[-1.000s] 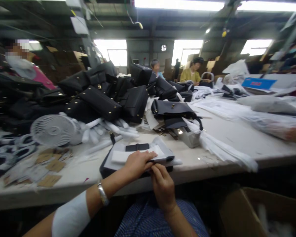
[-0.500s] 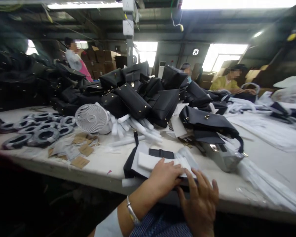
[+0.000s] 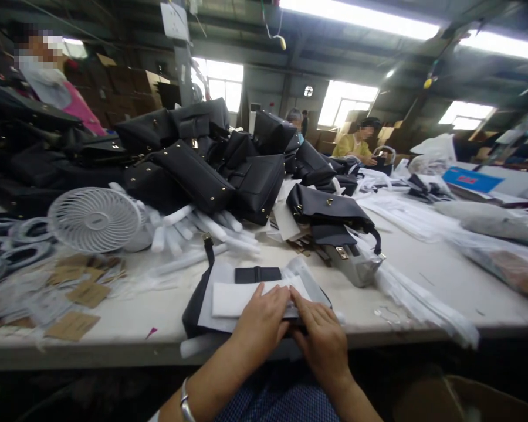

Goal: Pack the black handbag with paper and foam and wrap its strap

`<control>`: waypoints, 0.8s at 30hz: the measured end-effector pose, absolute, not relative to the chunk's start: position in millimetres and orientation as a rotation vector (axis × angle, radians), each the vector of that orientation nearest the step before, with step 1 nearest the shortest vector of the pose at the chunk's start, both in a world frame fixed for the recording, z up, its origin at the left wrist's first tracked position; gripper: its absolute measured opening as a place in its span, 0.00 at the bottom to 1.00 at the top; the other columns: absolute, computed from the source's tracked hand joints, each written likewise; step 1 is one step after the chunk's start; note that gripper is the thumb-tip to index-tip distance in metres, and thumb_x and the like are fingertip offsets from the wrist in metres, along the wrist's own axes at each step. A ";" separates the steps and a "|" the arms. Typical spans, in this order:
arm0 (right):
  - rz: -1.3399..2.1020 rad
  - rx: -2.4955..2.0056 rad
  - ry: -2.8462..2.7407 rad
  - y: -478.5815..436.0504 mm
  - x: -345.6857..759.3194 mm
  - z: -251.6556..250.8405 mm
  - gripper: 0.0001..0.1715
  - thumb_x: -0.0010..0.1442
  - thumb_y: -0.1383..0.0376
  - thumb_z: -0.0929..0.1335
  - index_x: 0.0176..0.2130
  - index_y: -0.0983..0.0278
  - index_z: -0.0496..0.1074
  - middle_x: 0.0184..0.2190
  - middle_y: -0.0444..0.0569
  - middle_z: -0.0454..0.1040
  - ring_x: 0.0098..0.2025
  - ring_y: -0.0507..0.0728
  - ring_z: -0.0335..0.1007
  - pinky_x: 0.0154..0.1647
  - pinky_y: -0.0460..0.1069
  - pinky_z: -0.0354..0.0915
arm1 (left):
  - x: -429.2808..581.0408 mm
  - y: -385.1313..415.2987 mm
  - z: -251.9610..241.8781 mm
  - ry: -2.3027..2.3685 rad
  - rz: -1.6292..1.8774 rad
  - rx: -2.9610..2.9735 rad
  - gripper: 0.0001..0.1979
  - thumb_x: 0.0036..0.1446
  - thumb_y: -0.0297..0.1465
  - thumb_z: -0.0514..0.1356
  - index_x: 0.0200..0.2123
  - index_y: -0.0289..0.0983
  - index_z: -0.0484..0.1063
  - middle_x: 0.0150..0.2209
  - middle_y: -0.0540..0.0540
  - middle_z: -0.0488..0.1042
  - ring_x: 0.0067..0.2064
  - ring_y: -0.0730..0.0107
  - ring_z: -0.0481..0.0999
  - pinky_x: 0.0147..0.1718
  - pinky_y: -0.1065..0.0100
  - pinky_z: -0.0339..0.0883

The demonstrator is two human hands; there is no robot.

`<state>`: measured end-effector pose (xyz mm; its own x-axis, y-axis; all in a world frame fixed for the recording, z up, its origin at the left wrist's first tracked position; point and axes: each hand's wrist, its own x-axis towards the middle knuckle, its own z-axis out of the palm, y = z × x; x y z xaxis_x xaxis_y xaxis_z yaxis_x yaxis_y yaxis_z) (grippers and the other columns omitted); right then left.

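Note:
A black bag (image 3: 193, 305) lies flat at the near edge of the white table (image 3: 422, 275), covered with white foam sheets (image 3: 229, 296). A black strap piece (image 3: 258, 274) rests on top of the sheets. My left hand (image 3: 261, 322) lies on the near edge of the white sheet, fingers flat and pressing down. My right hand (image 3: 323, 334) rests beside it on the same edge, fingers stretched out and touching the left hand's fingertips. Neither hand grips anything that I can see.
A heap of black handbags (image 3: 202, 170) fills the table's middle and left. A small white fan (image 3: 94, 220) stands left, with white foam rolls (image 3: 193, 228), brown paper tags (image 3: 77, 293) and padded rings (image 3: 22, 231). People sit at the far side. A cardboard box (image 3: 466, 401) stands at lower right.
My right hand, spread in the air half a second ago, has come down onto the sheet beside my left hand. The head view has swung back to the right.

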<state>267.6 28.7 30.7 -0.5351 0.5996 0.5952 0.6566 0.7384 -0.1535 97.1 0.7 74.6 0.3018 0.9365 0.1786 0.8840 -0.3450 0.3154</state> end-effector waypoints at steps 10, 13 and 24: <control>-0.020 -0.906 -2.268 29.1 267.5 35.9 0.20 0.67 0.59 0.66 0.57 0.61 0.70 0.53 0.49 0.76 0.52 0.62 0.73 0.52 0.56 0.61 | 43.8 -36.9 76.0 1.722 0.178 2.731 0.39 0.52 0.31 0.67 0.65 0.38 0.55 0.67 0.38 0.57 0.68 0.46 0.54 0.63 0.40 0.54; 0.000 -0.892 -2.255 29.6 268.3 34.6 0.21 0.68 0.57 0.66 0.57 0.61 0.70 0.53 0.49 0.76 0.53 0.61 0.73 0.52 0.56 0.60 | 10.2 -58.1 72.9 1.837 0.104 2.873 0.40 0.55 0.24 0.59 0.68 0.40 0.47 0.69 0.44 0.53 0.68 0.52 0.53 0.64 0.41 0.54; -0.084 -0.878 -2.178 31.3 262.1 28.5 0.23 0.71 0.54 0.58 0.57 0.60 0.70 0.53 0.46 0.76 0.52 0.58 0.74 0.51 0.55 0.60 | -14.9 -56.2 43.5 1.838 0.366 3.235 0.30 0.60 0.17 0.45 0.65 0.33 0.58 0.65 0.43 0.63 0.65 0.66 0.63 0.67 0.61 0.48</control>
